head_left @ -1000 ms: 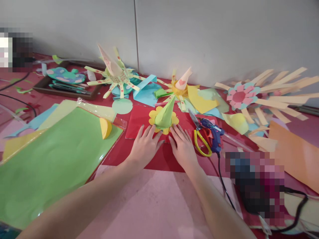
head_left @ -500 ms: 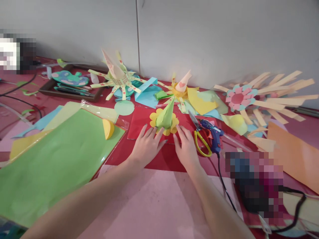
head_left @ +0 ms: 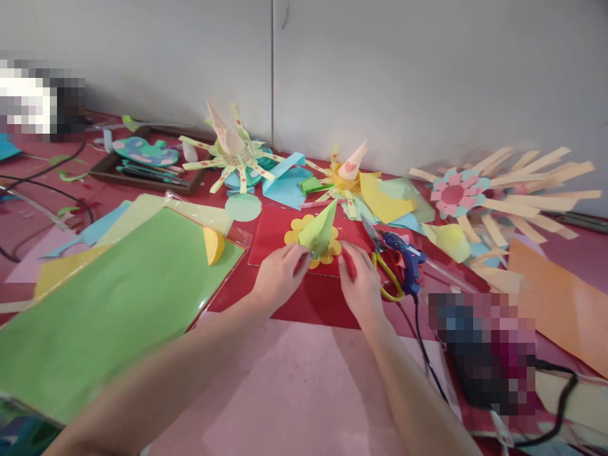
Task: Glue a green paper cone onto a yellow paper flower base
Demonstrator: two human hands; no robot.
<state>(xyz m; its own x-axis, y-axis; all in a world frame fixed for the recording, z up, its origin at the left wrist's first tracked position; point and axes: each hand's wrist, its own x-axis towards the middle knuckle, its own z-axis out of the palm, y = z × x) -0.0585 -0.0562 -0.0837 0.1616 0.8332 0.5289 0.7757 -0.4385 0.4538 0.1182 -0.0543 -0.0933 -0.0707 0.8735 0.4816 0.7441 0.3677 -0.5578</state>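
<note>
Head view: on the red sheet [head_left: 263, 237], the yellow paper flower [head_left: 297, 223] lies cut out and the green cone [head_left: 320, 231] is rolled, standing over its middle at a lean, so shaping looks done but fixing seems unsettled; whether glue holds it cannot be told. The left hand [head_left: 280, 275] bunches its fingertips at the cone's base, pinch unclear; the right hand [head_left: 361, 278] curves loosely by the petals, apparently empty. Behind the sheet, two pink-coned pieces [head_left: 228, 142] have radiating strips, absent here.
</note>
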